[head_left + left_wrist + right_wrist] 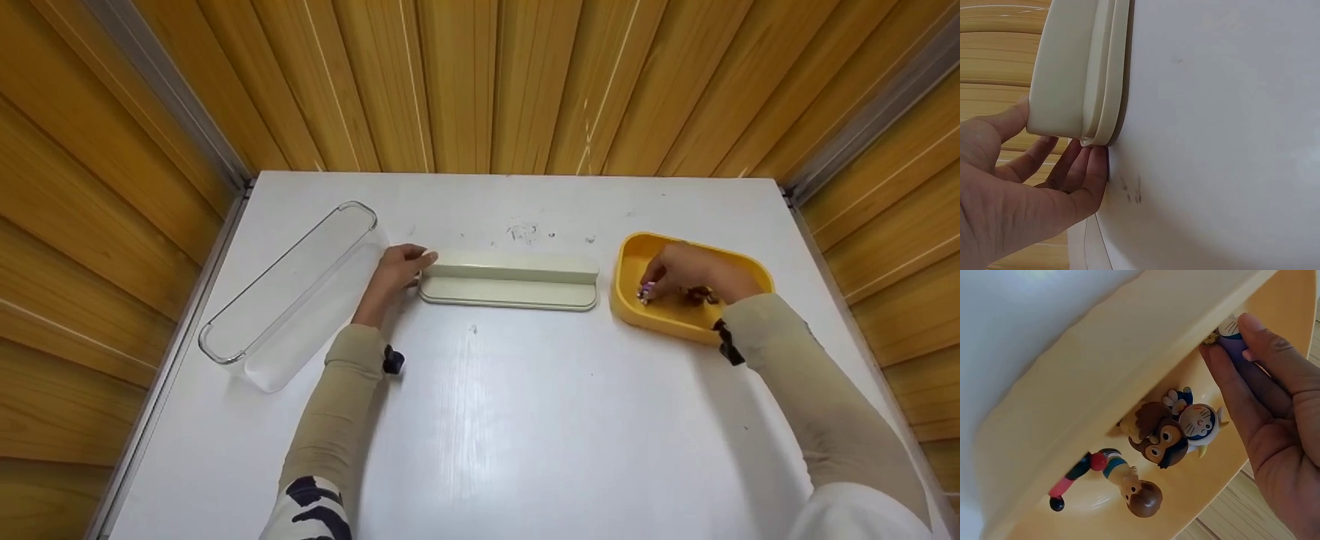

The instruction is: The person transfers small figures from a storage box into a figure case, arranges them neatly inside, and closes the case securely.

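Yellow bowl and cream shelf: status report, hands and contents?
Left hand grips cream shelf end. Right hand in yellow bowl, pinching purple figurine. Three figurines left inside. Nothing in the way.

smooth matt cream plastic holder [510,283], glossy yellow plastic bowl [634,255] — clear plastic tray [289,289], ribbed wood walls [480,82]
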### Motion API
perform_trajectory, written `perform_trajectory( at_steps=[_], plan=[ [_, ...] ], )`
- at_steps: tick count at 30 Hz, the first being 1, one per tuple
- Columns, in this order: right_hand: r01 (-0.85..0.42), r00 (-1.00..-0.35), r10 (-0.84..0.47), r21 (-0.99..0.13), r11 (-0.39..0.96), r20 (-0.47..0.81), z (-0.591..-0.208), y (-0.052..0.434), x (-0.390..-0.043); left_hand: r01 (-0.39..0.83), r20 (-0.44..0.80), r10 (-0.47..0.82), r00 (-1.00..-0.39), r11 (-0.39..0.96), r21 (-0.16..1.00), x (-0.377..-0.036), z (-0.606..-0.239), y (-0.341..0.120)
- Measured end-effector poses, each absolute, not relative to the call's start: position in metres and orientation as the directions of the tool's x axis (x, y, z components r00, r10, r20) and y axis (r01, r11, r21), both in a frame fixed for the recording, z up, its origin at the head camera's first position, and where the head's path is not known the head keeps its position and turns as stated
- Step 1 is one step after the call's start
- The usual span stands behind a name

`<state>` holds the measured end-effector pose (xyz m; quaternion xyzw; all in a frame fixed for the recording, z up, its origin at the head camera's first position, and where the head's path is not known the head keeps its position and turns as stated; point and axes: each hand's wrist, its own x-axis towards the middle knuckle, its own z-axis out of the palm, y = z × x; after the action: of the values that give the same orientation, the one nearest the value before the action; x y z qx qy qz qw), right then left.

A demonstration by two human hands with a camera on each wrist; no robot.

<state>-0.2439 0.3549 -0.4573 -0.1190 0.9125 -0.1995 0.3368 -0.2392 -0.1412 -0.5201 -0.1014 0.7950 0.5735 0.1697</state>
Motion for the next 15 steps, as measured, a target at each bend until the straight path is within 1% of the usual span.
perform_trajectory(
  at_steps=[6,10,15],
  plan=[
    [-0.132,-0.729,-0.360,-0.397,0.908,-0.582,-0.4549,0.3493,-0.2467,-0.346,-0.375,0.035,-0.927,0.315,0.884,-0.2384,-0.5220,-0.1417],
    [-0.146,-0.719,-0.370,-0.392,0.908,-0.588,-0.4536,0.3474,-0.2481,-0.340,-0.370,0.050,-0.928,0.299,0.892,-0.2366,-0.5223,-0.1422],
    [-0.272,-0.736,-0.444,-0.377,0.885,-0.511,-0.4494,0.3465,-0.2518,-0.333,-0.361,0.046,-0.931,0.293,0.896,-0.2353,-0.5214,-0.1430]
  ],
)
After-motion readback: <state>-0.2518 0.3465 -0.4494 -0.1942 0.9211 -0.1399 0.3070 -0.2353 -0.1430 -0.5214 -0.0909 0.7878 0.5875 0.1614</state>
